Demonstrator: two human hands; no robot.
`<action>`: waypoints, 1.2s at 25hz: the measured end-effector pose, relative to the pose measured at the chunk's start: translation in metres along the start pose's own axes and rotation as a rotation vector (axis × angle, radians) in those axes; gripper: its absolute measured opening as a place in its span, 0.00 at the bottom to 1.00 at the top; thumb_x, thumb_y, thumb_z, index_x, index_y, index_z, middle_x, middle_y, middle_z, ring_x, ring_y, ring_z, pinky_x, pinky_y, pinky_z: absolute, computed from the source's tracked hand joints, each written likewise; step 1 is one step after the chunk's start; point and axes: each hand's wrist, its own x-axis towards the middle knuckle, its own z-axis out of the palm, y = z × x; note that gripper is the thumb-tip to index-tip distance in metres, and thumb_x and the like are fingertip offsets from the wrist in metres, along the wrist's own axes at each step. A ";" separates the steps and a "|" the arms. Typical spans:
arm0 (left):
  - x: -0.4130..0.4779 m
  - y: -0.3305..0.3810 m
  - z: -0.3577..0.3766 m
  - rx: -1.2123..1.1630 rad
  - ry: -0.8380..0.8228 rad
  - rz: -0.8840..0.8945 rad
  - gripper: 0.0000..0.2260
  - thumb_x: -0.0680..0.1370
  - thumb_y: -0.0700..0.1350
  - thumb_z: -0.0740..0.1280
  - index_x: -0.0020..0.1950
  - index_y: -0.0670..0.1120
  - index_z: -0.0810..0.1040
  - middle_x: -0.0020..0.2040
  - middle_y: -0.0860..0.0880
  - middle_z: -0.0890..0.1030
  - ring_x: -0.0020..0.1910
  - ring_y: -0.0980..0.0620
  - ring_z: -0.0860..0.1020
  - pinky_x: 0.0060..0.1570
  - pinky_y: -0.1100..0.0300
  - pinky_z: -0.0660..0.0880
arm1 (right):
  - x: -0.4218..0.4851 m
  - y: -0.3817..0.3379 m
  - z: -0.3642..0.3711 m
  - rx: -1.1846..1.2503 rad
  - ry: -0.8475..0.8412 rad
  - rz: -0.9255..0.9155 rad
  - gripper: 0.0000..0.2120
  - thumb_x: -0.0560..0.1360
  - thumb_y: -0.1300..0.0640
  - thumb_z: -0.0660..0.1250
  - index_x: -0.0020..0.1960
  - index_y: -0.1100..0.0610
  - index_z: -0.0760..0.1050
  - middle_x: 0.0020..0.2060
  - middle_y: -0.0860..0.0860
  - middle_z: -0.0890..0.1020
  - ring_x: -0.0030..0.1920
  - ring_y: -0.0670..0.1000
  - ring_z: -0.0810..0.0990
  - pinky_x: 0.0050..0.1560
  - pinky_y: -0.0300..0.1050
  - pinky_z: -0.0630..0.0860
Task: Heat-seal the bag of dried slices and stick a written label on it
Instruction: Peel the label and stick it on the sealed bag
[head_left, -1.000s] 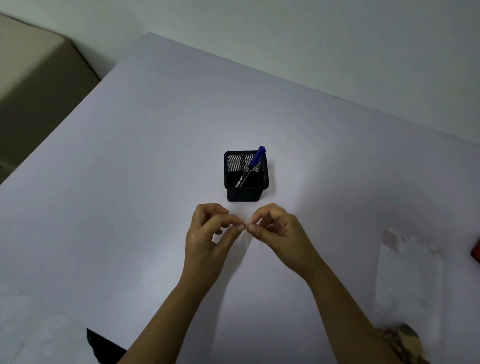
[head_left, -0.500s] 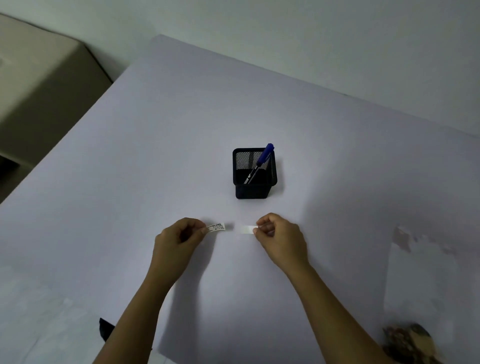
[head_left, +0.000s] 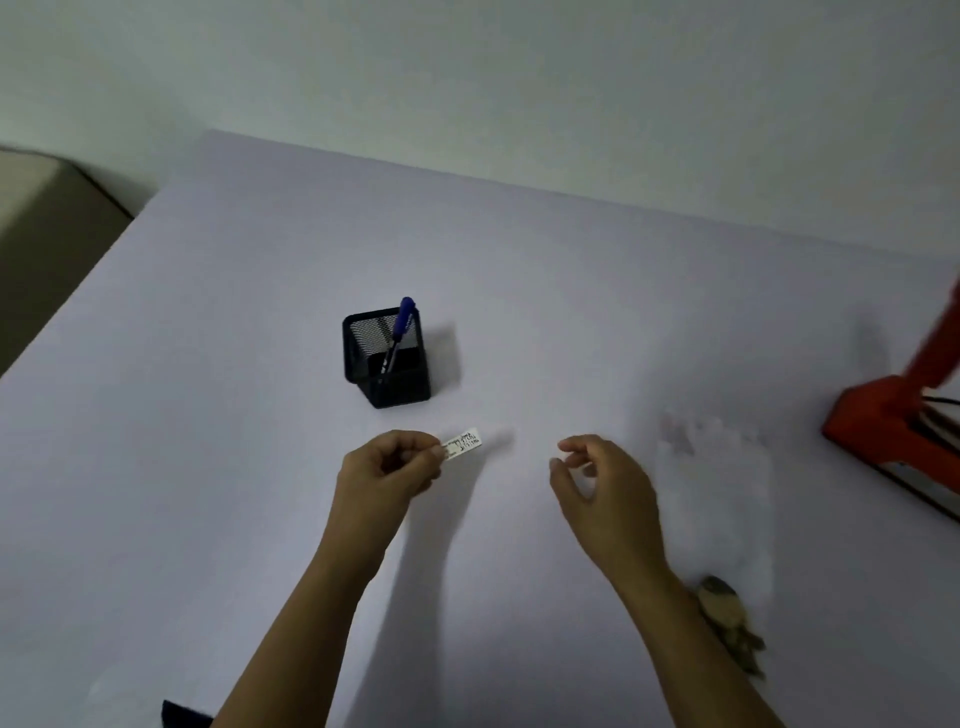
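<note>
My left hand (head_left: 387, 470) pinches one end of a small white label (head_left: 464, 442) with dark handwriting, held just above the table. My right hand (head_left: 605, 486) hovers to the right of it, fingers apart and holding nothing. A clear plastic bag (head_left: 719, 499) lies flat on the table right of my right hand, with brown dried slices (head_left: 727, 618) at its near end, partly behind my right forearm. A faint white strip (head_left: 501, 439) lies on the table just right of the label.
A black mesh pen holder (head_left: 387, 358) with a blue pen (head_left: 402, 325) stands beyond my hands. A red heat sealer (head_left: 893, 415) sits at the right edge. The pale table (head_left: 208, 415) ends at the wall behind and drops off at the left.
My hands pulled apart, splitting the label from its backing. The right hand has let go of the backing strip and moved right, opening. The view swung right, revealing the red sealer.
</note>
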 end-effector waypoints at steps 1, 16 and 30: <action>-0.003 0.002 0.019 0.003 -0.038 -0.003 0.02 0.73 0.37 0.70 0.44 0.42 0.82 0.35 0.46 0.81 0.36 0.51 0.79 0.40 0.62 0.77 | -0.002 0.019 -0.023 -0.001 0.031 0.021 0.08 0.73 0.55 0.68 0.51 0.53 0.76 0.42 0.47 0.79 0.44 0.48 0.76 0.44 0.41 0.74; 0.001 -0.024 0.240 0.531 -0.433 0.063 0.02 0.72 0.41 0.71 0.42 0.45 0.84 0.35 0.47 0.83 0.30 0.56 0.77 0.33 0.70 0.74 | -0.017 0.160 -0.120 0.094 -0.124 0.134 0.26 0.69 0.62 0.72 0.65 0.57 0.67 0.60 0.51 0.76 0.61 0.47 0.72 0.60 0.36 0.65; 0.001 -0.031 0.248 0.606 -0.435 0.112 0.02 0.72 0.42 0.71 0.43 0.46 0.84 0.33 0.50 0.82 0.31 0.57 0.77 0.33 0.71 0.73 | -0.035 0.182 -0.122 -0.104 -0.168 -0.048 0.23 0.77 0.54 0.62 0.70 0.54 0.63 0.70 0.49 0.66 0.71 0.42 0.57 0.71 0.37 0.53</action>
